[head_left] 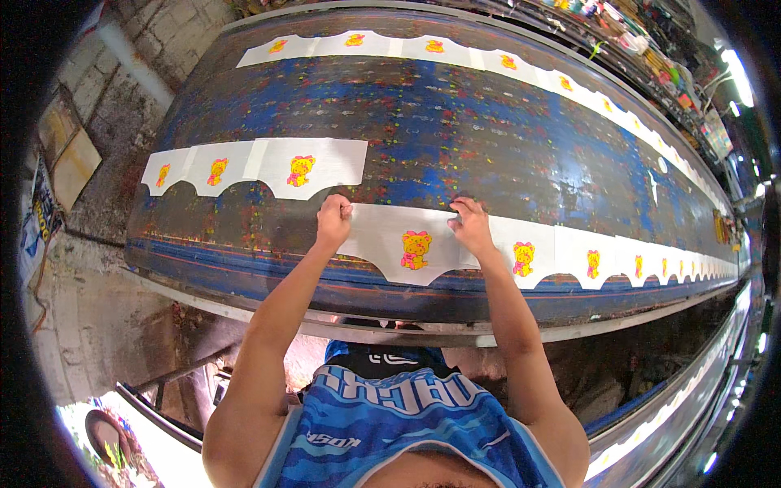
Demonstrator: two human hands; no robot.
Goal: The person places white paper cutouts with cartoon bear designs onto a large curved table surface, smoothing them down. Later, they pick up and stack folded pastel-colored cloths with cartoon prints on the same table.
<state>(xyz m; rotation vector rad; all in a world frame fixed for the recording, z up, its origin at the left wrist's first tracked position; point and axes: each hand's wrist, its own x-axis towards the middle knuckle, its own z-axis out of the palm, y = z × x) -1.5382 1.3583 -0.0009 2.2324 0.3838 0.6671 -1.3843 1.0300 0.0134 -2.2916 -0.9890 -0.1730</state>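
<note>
A white fabric piece [389,236] with a yellow and pink bear print lies on the long paint-stained printing table [455,130], near its front edge. My left hand [333,220] pinches the piece's upper left corner. My right hand [470,225] pinches its upper right corner. To its right, a row of several similar printed pieces [618,262] runs along the front edge. Three more pieces [260,167] lie to the upper left.
Another row of printed pieces [488,58] follows the table's far edge. A rough concrete wall [122,89] stands at the left. Shelves of cluttered items [651,57] line the far right. A metal rail [390,333] runs under the table's front edge.
</note>
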